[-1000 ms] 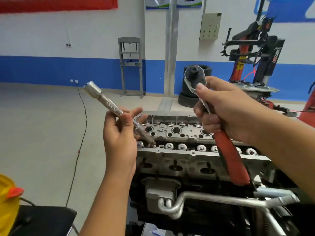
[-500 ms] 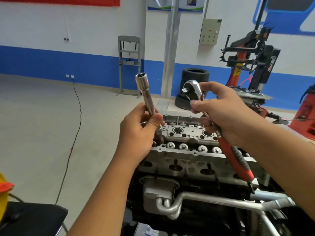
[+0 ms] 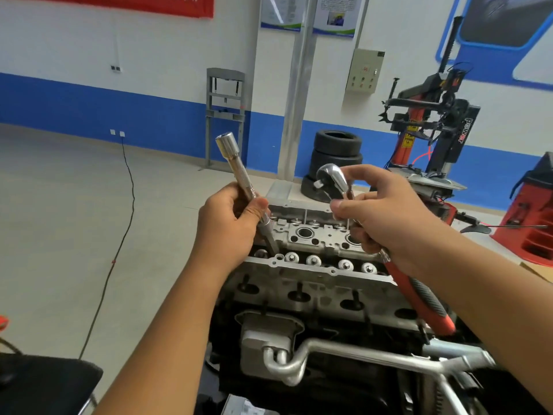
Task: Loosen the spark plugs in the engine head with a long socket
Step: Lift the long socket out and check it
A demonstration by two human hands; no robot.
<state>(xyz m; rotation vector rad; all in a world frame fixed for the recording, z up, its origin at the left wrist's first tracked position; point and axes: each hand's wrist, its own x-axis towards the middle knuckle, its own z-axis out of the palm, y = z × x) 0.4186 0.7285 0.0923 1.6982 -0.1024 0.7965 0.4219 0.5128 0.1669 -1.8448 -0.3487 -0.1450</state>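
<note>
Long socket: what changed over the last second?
The left hand swung the long socket from leaning far left to nearly upright, closer to the ratchet, whose head the right hand tipped toward it. Both grips unchanged; tools not joined, engine head untouched.

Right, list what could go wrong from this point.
1. The long socket and the ratchet are held apart above the engine head; a fumbled join could drop either onto it.
2. The left hand pinches the socket near its middle, so it may tip.
3. The right hand grips close to the ratchet head, possibly giving poor control.
</note>
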